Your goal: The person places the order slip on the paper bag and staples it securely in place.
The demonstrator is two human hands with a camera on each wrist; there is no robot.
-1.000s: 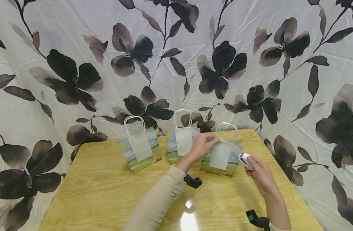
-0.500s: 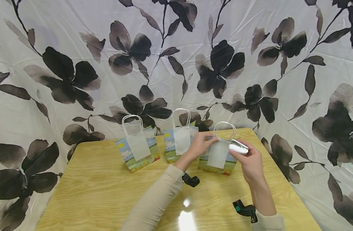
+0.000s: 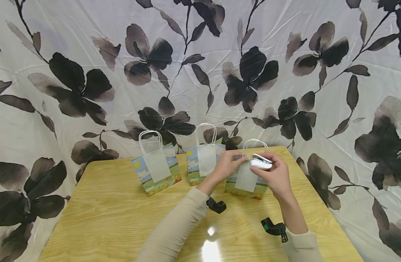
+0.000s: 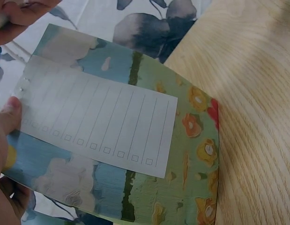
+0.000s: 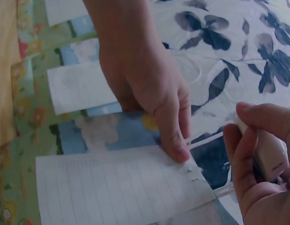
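Observation:
A white mini stapler is gripped in my right hand, its narrow end pointing left over the top edge of the right-hand paper bag. This bag has a painted sky-and-flower print and white twisted handles. On its front lies a white lined checklist sheet, with small staples at its top edge in both wrist views. My left hand pinches the top edge of bag and sheet, thumb on the paper. In the right wrist view the stapler is partly hidden by the fingers.
Two similar bags with white sheets, the middle bag and the left bag, stand to the left on the wooden table. A floral cloth hangs behind the table.
My right hand has moved left and up, bringing the stapler from beside the bag to its top edge and turning it sideways. My left hand keeps its pinch.

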